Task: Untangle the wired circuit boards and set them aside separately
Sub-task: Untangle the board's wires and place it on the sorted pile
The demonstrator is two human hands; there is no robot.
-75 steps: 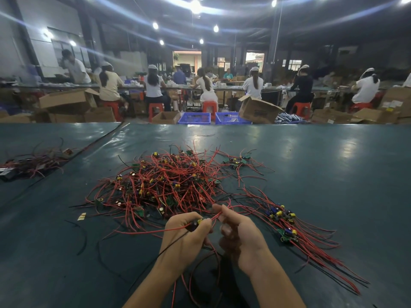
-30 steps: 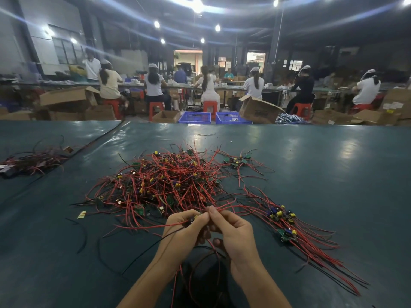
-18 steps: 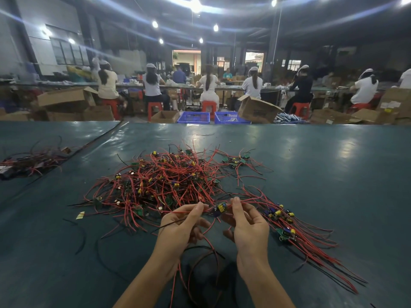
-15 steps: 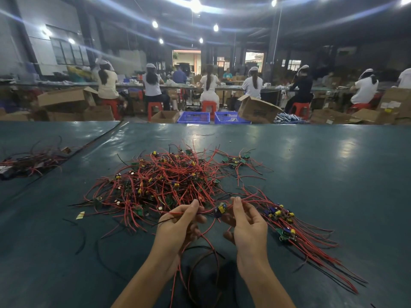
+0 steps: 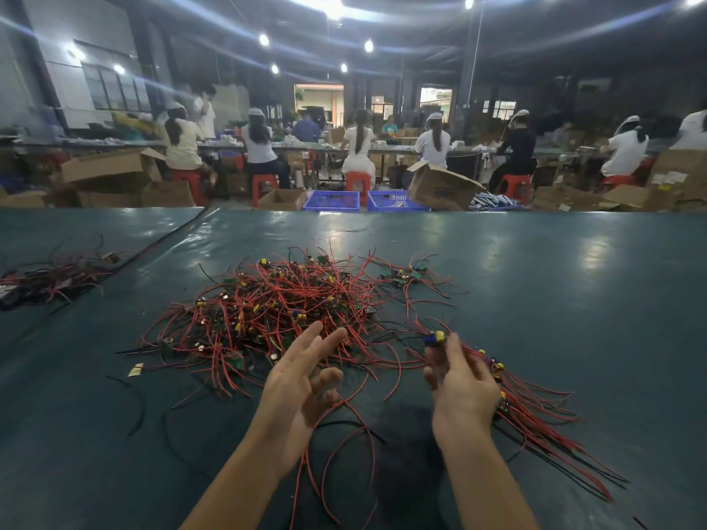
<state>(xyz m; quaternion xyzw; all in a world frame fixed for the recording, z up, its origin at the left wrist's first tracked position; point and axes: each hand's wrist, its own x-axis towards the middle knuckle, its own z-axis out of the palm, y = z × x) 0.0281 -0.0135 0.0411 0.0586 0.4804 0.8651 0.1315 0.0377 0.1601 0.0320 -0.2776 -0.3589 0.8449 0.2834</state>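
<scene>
The left hand (image 5: 302,384) hovers over the near edge of the tangle (image 5: 267,311) of red-wired boards, its fingers (image 5: 306,348) straight and spread, holding nothing. The right hand (image 5: 465,388) pinches one small board (image 5: 435,337) at its fingertips, raised just right of the tangle. A separate bundle (image 5: 543,422) of boards lies on the green surface (image 5: 574,281) beside the right hand

Green table (image 5: 574,300), cardboard boxes (image 5: 111,170), blue baskets (image 5: 331,201), red stools (image 5: 264,184)
</scene>
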